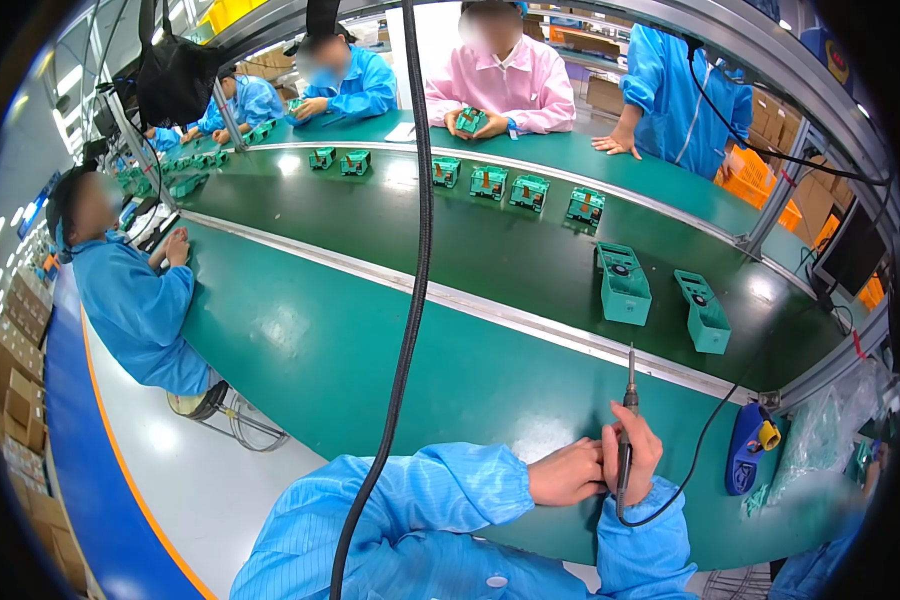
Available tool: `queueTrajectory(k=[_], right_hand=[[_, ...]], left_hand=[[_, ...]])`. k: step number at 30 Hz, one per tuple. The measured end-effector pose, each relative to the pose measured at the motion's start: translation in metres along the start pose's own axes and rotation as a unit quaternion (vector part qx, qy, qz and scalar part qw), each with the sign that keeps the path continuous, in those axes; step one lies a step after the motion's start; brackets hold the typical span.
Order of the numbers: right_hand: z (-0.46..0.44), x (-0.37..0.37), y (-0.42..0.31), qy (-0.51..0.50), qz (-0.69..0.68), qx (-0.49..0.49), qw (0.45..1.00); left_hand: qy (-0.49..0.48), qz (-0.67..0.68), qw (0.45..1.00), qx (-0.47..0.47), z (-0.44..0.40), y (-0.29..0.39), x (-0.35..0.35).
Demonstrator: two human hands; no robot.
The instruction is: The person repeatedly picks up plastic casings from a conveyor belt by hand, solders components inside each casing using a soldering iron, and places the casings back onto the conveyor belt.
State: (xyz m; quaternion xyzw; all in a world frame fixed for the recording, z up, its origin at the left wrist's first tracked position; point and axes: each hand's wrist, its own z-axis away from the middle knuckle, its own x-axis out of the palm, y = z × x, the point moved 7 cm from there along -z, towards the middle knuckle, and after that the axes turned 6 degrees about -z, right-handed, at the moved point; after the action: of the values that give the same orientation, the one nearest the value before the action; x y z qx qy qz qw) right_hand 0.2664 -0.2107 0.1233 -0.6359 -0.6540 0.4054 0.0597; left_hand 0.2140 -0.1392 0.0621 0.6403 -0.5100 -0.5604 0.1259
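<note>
Presently, the right hand is closed around the dark handle of a slim soldering iron with a thin metal tip. This iron is above the green counter, toward its right end, between the near edge and the far edge. Its long axis runs almost straight away from the person, crossing the counter from near edge to far edge, and the tip points forward to the pale metal rail which borders the far edge. In the view the tip comes up to this rail; how high it is over the surface, I cannot tell.

The left hand lies sideways against the right hand, near its wrist. Its fingertips are partly hidden there, so I cannot tell whether it is holding something. From the back end of the handle, a thin black cord bends and goes toward the far right corner of the counter. Near that corner stands a blue holder with a yellow part, and to the right of it lies a clear plastic bag.

Beyond the rail, on the dark green belt, are two hollow teal plastic housings, a left one and a right one, both well apart from the hands.
</note>
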Motion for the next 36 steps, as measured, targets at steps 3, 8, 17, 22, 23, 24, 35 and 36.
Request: queueTrajectory(k=[3,8,17,22,23,24,35,36], right_hand=[[0.001,0.001,-0.005,-0.007,-0.004,-0.01,1.0],[0.001,0.002,-0.008,-0.029,-0.001,-0.01,1.0],[0.001,0.003,-0.009,-0.035,0.005,-0.017,0.999],[0.0,0.003,-0.01,-0.04,0.006,-0.015,0.999],[0.001,0.003,-0.009,-0.039,0.005,-0.015,0.999],[0.001,0.004,-0.009,-0.039,0.004,-0.014,0.999],[0.0,0.006,-0.012,-0.038,0.006,-0.02,0.999],[0.0,0.006,-0.011,-0.038,0.006,-0.019,0.999]], left_hand=[[0.004,0.013,1.0,-0.021,0.0,0.0,-0.001],[0.012,0.014,1.0,-0.012,0.001,0.005,-0.007],[0.022,0.012,1.0,-0.012,0.003,0.003,-0.006],[0.034,0.014,0.999,-0.003,0.002,0.007,-0.01],[0.035,0.012,0.999,-0.001,0.002,0.008,-0.011],[0.032,0.011,0.999,-0.003,0.002,0.007,-0.011],[0.027,0.009,1.0,-0.006,0.004,0.009,-0.013],[0.027,0.007,1.0,-0.006,0.004,0.009,-0.012]])
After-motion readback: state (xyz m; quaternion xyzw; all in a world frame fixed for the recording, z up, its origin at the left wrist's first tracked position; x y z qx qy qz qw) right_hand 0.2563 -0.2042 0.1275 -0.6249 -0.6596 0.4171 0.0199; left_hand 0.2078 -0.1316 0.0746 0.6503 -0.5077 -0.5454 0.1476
